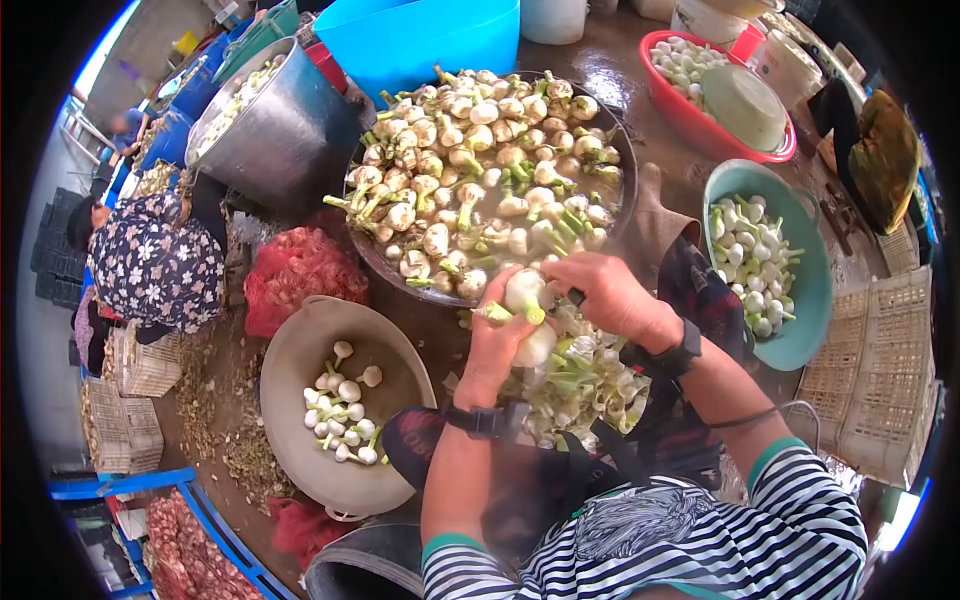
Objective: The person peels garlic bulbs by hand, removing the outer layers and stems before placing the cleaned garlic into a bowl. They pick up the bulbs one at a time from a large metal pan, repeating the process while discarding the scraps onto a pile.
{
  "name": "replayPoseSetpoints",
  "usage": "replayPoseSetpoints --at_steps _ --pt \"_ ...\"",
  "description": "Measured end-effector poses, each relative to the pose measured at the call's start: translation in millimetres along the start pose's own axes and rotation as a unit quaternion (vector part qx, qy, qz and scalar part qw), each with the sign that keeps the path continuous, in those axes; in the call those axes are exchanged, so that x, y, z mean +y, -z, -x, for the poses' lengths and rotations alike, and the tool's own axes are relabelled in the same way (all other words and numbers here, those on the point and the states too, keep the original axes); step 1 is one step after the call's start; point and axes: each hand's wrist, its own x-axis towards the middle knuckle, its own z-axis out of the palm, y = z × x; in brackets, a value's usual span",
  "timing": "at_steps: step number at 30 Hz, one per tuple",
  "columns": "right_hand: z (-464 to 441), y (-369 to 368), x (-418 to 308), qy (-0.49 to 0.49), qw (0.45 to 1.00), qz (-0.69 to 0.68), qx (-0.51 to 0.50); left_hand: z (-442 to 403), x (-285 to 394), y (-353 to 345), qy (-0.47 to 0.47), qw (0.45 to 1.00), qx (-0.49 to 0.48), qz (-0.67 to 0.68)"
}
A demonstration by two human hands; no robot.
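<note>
My left hand [492,335] is closed around a garlic bulb [524,290] with a cut green stem. A second pale bulb [535,346] shows just under its fingers. Close beside it, my right hand [612,295] is closed on a small tool with a dark handle [575,297]; its working end is hidden. Both hands are at the near rim of a wide metal basin [632,190] of murky water, heaped with soiled garlic bulbs [470,150]. Beneath the hands lies a pile of peeled garlic leaves and skins [580,385].
Left stands a grey basin [285,420] with clean bulbs; right, a green basin [815,300] with more. A red tub [665,95], blue tub [420,40] and metal pot [290,130] stand farther back. A person in a floral top [160,260] bends at left. Plastic crates [870,370] stand right.
</note>
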Motion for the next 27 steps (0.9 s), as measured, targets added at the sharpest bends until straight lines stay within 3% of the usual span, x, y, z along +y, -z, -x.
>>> replayPoseSetpoints --at_steps 4,13,14,15,17,19,21,22,23,25,26,27 --pt "2.1 -10.0 -3.6 0.069 0.993 0.090 0.013 5.3 13.5 -8.7 0.017 1.000 -0.005 -0.021" --pt "-9.4 -0.7 18.8 0.059 0.998 0.001 0.012 8.5 30.4 -7.6 0.061 0.987 -0.097 -0.108" --pt "-11.9 3.6 19.6 -0.025 0.999 -0.004 -0.021 10.5 34.0 -10.4 0.064 0.983 -0.113 -0.127" --pt "-16.4 2.2 21.8 -0.025 0.999 -0.027 -0.007 12.5 34.4 -12.4 0.067 0.979 -0.128 -0.145" --pt "-22.2 -7.5 31.1 -0.021 0.997 -0.073 0.023 13.3 28.4 -16.7 0.075 0.988 -0.123 -0.060" --pt "-12.4 -18.6 35.7 -0.046 0.998 -0.037 -0.021 14.1 26.6 -16.1 0.075 0.991 -0.105 -0.027" --pt "3.7 -19.2 39.2 -0.045 0.998 0.028 -0.037 11.6 27.8 -9.9 0.061 0.992 -0.085 -0.065" --pt "3.8 -9.7 36.2 -0.095 0.993 -0.022 -0.063 9.0 24.3 -5.5 0.057 0.993 -0.069 -0.077" --pt "5.5 -2.9 29.2 -0.074 0.991 -0.076 -0.077 8.9 18.1 -1.0 0.060 0.993 -0.055 -0.090" --pt "5.7 20.3 7.3 -0.040 0.981 -0.172 -0.085 5.1 1.4 15.4 -0.027 0.975 -0.047 -0.215" --pt "7.0 16.6 12.7 0.104 0.990 -0.069 -0.059 -3.2 -5.8 17.1 -0.079 0.958 -0.063 -0.268" --pt "5.2 25.0 1.3 0.043 0.987 0.037 -0.149 -8.4 -4.9 16.0 -0.112 0.916 -0.108 -0.371"
